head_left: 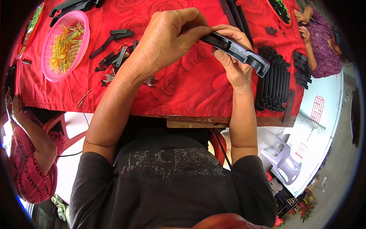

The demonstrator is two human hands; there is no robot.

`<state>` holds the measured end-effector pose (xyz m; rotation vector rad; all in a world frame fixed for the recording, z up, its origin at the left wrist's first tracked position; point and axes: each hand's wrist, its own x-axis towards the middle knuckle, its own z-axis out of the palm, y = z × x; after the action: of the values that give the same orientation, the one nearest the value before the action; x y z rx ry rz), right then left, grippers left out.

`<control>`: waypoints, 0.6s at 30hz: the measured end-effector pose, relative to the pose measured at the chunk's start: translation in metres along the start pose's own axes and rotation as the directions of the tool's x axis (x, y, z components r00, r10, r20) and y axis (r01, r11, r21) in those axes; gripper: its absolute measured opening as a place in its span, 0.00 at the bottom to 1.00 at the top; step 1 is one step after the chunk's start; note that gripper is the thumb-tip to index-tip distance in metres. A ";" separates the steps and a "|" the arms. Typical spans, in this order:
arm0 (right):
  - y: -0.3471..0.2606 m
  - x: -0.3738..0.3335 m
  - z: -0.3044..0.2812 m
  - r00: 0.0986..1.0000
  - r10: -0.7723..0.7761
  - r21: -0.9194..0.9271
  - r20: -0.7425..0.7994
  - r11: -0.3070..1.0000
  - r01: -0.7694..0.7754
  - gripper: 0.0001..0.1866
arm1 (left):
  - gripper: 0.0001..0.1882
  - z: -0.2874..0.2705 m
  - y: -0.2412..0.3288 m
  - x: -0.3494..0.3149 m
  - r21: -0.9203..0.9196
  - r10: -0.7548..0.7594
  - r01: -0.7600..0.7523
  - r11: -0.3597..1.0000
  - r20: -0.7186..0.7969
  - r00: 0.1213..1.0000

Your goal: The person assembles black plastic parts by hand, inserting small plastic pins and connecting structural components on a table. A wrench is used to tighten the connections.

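A long black plastic part [249, 58] with a hollow, greyish inner side and a hooked end is held above the red cloth. My right hand [237, 72] grips it, thumb on the near side and fingers behind. My left hand [162, 40] is closed in a pinch at the part's left end; whether a small piece sits between those fingertips is hidden. Under my left forearm lie a wrench [109, 78] and small black pieces [110, 59]. The jaw of a wrench [151, 81] shows beside my left wrist. To the right lie rows of similar black parts [272, 86].
A pink basket [45, 61] of yellow translucent pieces [68, 49] stands at left on the red tablecloth [183, 93]. Long black strips [238, 15] lie at the far side. Co-workers sit left [30, 152] and right [324, 47]. A lilac plastic stool [284, 162] stands below right.
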<state>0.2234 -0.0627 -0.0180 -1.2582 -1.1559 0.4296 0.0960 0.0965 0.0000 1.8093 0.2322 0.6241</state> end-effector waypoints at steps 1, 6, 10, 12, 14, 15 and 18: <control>0.000 0.000 0.000 1.000 0.000 0.000 0.001 1.000 0.000 0.20 | 0.06 0.001 -0.003 0.001 -0.014 -0.008 0.008 1.000 0.016 1.000; -0.001 -0.001 -0.001 0.999 0.035 0.012 -0.011 0.999 -0.035 0.21 | 0.06 -0.005 0.000 0.002 -0.040 -0.138 0.148 0.988 0.175 0.975; 0.000 0.000 0.001 0.999 0.032 0.021 -0.015 0.999 -0.032 0.21 | 0.06 -0.008 -0.001 0.000 -0.066 -0.129 0.146 0.987 0.209 0.969; -0.001 -0.001 -0.001 0.999 0.033 0.006 -0.019 0.999 -0.033 0.21 | 0.07 -0.008 -0.001 0.001 -0.036 -0.117 0.128 0.991 0.225 0.967; -0.001 -0.001 -0.001 0.999 0.027 -0.010 -0.021 1.000 -0.027 0.21 | 0.07 -0.009 0.000 0.001 0.031 -0.135 0.131 0.991 0.222 0.966; -0.001 -0.001 -0.001 1.000 0.020 -0.024 -0.021 0.999 -0.020 0.21 | 0.07 -0.008 0.000 0.001 0.031 -0.135 0.132 0.991 0.222 0.966; 0.001 -0.001 -0.002 1.000 -0.004 -0.046 -0.013 0.999 0.003 0.22 | 0.07 -0.007 -0.003 0.001 -0.031 -0.137 0.146 0.989 0.197 0.971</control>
<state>0.2253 -0.0639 -0.0191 -1.2969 -1.1621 0.3933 0.0935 0.1034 -0.0016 1.7791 0.2110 0.3460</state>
